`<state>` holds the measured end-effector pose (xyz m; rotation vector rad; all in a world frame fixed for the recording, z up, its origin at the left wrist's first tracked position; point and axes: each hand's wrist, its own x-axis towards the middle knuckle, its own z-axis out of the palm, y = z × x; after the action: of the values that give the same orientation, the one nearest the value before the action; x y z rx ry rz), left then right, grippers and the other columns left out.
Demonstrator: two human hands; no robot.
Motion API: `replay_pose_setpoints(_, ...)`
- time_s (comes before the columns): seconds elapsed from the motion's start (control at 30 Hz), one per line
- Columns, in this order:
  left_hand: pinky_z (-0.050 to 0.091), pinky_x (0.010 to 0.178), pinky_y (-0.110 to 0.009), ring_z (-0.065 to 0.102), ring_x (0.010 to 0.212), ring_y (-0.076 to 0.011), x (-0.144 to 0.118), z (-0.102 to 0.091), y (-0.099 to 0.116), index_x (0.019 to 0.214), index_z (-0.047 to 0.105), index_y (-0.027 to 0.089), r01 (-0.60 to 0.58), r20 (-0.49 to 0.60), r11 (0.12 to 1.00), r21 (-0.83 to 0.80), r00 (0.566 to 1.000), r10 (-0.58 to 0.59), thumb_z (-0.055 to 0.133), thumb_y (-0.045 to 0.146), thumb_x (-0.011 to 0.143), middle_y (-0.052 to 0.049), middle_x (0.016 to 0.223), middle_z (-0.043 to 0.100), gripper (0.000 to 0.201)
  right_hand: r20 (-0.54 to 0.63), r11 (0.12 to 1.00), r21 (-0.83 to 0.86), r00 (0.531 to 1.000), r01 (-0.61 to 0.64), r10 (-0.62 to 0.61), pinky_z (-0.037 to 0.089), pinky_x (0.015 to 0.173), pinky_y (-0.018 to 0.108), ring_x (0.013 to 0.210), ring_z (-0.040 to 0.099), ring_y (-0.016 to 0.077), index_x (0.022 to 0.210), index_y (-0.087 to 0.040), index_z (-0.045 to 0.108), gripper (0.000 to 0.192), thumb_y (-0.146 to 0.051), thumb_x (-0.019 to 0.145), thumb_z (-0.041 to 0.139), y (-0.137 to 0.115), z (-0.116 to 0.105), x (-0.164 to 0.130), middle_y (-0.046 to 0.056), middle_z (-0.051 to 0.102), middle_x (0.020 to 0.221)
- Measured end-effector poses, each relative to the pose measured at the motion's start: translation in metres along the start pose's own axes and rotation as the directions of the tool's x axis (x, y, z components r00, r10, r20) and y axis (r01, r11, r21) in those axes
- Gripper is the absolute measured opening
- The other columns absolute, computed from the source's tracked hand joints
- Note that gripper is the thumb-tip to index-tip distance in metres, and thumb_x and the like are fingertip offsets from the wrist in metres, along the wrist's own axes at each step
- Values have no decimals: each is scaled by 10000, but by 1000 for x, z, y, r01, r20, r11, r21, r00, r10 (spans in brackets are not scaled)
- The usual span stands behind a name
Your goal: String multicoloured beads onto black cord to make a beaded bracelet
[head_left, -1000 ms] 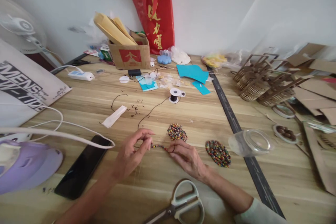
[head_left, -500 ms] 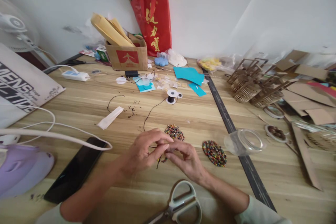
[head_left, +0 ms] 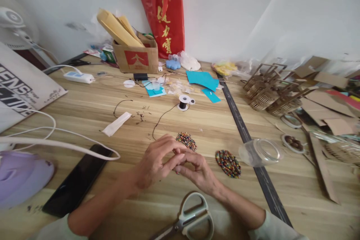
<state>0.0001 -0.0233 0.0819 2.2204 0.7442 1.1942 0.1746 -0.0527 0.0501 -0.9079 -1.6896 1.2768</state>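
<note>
My left hand and my right hand meet over the table, thumbs and fingertips pinched together on a thin black cord. From a white spool the cord runs down behind my left hand; the pinched part is hidden by the fingers. A few coloured beads barely show under the fingertips. Just beyond the hands lies a heap of multicoloured beads. A coiled strand of similar beads rests to the right of my right hand. Scissors with pale handles lie open, nearer to me.
At left are a black phone, white cables and a purple appliance. A clear plastic jar lies on its side at right, near small woven baskets. Blue paper, a cardboard box and a red bag stand farther back.
My fingers have drawn closer together, the left ones now overlapping the right. The loose cord end that hung below the fingertips is now out of sight. The view has shifted slightly.
</note>
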Motion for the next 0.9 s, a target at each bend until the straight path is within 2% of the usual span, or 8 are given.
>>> replay_pose_setpoints(0.17, 437, 752, -298, 562, 789, -168, -13, -5, 4, 859, 585, 164, 133, -217, 987, -91, 965, -149, 470, 170, 922, -44, 800, 602, 131, 34, 994, 54, 995, -97, 95, 444, 681, 251, 709, 535, 128, 763, -165, 634, 245, -389, 860, 639, -7, -5, 1, 13, 585, 733)
replay_pose_setpoints(0.3, 384, 623, -262, 492, 632, -140, -32, 2, 1, 695, 500, 179, 364, -93, 917, -163, 920, -381, 364, 280, 974, -1, 662, 503, 327, 7, 984, 91, 988, -151, 151, 446, 625, 233, 656, 524, 116, 744, -157, 618, 289, -427, 844, 648, -6, -11, 3, 4, 576, 678)
replay_pose_setpoints(0.4, 388, 625, -259, 503, 631, -151, -41, 12, -9, 686, 526, 180, 563, 25, 811, -160, 824, -567, 355, 381, 971, 3, 638, 523, 388, -3, 982, 93, 987, -163, 164, 445, 607, 233, 642, 521, 114, 746, -157, 618, 298, -439, 830, 664, -9, -13, 5, 2, 576, 663)
replay_pose_setpoints(0.53, 439, 811, -297, 594, 847, -199, -45, 28, -29, 765, 624, 163, 690, 215, 645, -328, 719, -661, 442, 474, 924, -41, 816, 678, 393, 4, 974, 139, 983, -181, 182, 466, 612, 245, 644, 543, 120, 733, -160, 616, 310, -453, 811, 680, -8, -13, 7, 10, 602, 674)
replay_pose_setpoints(0.63, 481, 764, -308, 638, 753, -196, -46, 36, -40, 783, 630, 144, 721, 427, 386, -576, 668, -610, 467, 565, 882, -58, 743, 704, 463, 22, 960, 190, 978, -208, 207, 460, 577, 245, 579, 530, 112, 743, -165, 605, 328, -479, 810, 672, 1, -13, 9, -9, 580, 624)
replay_pose_setpoints(0.73, 512, 661, -319, 677, 662, -215, -47, 37, -44, 871, 624, 122, 767, 605, 126, -629, 585, -539, 486, 608, 851, -97, 708, 723, 506, -51, 969, 153, 977, -196, 206, 409, 545, 218, 555, 477, 91, 736, -167, 589, 336, -482, 788, 692, 13, -15, 12, -38, 522, 595)
replay_pose_setpoints(0.8, 512, 593, -306, 689, 626, -222, -47, 34, -46, 925, 612, 120, 785, 655, 47, -618, 547, -522, 528, 611, 825, -112, 729, 735, 509, -78, 973, 120, 975, -197, 207, 387, 553, 216, 569, 463, 90, 733, -164, 587, 337, -481, 792, 687, 22, -17, 13, -40, 510, 600)
replay_pose_setpoints(0.9, 508, 557, -282, 698, 612, -215, -48, 31, -49, 954, 612, 106, 783, 665, 23, -622, 543, -512, 572, 598, 804, -125, 758, 742, 516, -81, 973, 108, 974, -204, 213, 384, 570, 227, 583, 475, 99, 743, -160, 587, 339, -484, 807, 668, 34, -17, 15, -31, 533, 616)
